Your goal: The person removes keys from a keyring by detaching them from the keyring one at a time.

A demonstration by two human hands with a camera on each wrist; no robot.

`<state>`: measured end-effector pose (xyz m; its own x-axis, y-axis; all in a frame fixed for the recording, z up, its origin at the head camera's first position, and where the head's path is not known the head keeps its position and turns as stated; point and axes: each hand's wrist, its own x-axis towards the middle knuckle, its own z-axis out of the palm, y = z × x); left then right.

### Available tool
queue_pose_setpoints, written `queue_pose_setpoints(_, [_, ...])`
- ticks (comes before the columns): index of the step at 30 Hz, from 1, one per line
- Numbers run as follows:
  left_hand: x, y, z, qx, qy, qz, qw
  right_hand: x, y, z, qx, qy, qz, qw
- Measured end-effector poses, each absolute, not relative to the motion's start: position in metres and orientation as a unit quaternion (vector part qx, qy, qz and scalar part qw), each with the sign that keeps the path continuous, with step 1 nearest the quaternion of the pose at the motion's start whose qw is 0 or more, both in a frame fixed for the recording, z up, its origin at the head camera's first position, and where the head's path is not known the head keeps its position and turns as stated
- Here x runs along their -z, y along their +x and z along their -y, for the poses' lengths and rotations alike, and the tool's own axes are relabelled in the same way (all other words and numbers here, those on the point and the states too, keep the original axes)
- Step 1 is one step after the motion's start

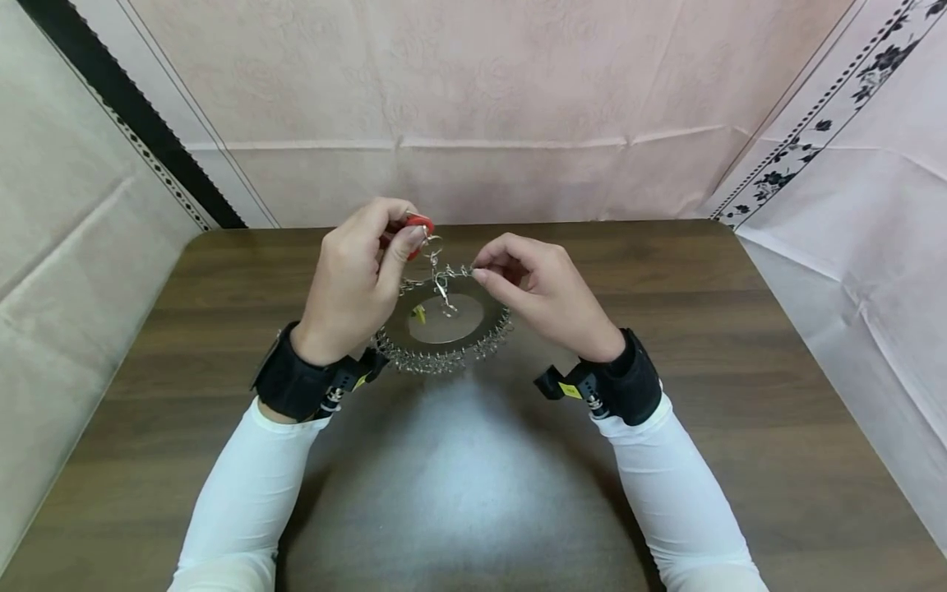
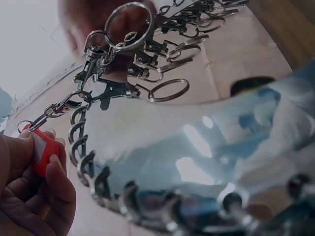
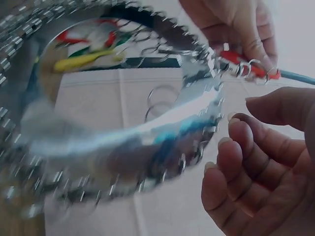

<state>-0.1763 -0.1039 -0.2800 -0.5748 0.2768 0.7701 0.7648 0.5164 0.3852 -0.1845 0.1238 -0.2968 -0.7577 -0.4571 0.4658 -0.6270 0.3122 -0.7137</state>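
A round, shiny rack (image 1: 393, 325) with a dark band and paler centre stands above the table, its rim set with small metal hooks. Swivel clasps (image 2: 114, 89) with split rings (image 2: 170, 90) crowd one side of that rim in the left wrist view. My left hand (image 1: 353, 275) pinches a red key tag (image 2: 43, 151) between thumb and fingers at the rack's far left. From the tag a clasp and ring lead toward the rim. My right hand (image 1: 538, 289) is at the far right rim; in the right wrist view its thumb and loosely bent fingers stand apart with nothing between them.
The brown wooden table (image 1: 740, 395) spreads out on both sides and in front. Pale cloth (image 1: 518, 90) hangs behind and at the sides. Through the rack's centre, the right wrist view shows a yellow piece (image 3: 86, 60) and red pieces.
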Motion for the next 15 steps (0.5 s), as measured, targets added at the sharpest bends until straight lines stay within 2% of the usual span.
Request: queue_pose_setpoints(15, [0.2848, -0.1723, 0.0937, 0.368, -0.349, 0.803, 0.312, 0.2937, -0.1765, -0.1117, -0.486, 0.365, 0.784, 0.128])
